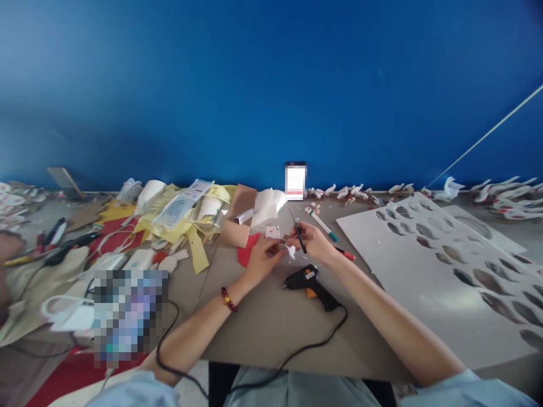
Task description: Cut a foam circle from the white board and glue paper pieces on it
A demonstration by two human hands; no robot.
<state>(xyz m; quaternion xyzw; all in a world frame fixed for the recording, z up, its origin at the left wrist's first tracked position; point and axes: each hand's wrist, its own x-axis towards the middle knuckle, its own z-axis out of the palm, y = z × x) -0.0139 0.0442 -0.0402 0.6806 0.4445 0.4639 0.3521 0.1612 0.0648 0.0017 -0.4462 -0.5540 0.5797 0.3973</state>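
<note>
My left hand [263, 257] pinches a small white paper piece [291, 251] over the grey table [271, 322]; a beaded bracelet sits on that wrist. My right hand [313, 242] holds a thin black tool [299, 234], like a pen or small scissors, with its tip against the same paper piece. The two hands meet just above a black glue gun [309, 285] with an orange trigger, which lies on the table with its cord trailing towards me. A red paper shape [246, 251] lies under my left hand.
A large white sheet [441, 265] with several oval cut-outs covers the table's right side. Markers [324, 227] and small white bird-like cut-outs [352, 192] line the back by the blue wall. Yellow paper, packets, cables and tools are piled on the left.
</note>
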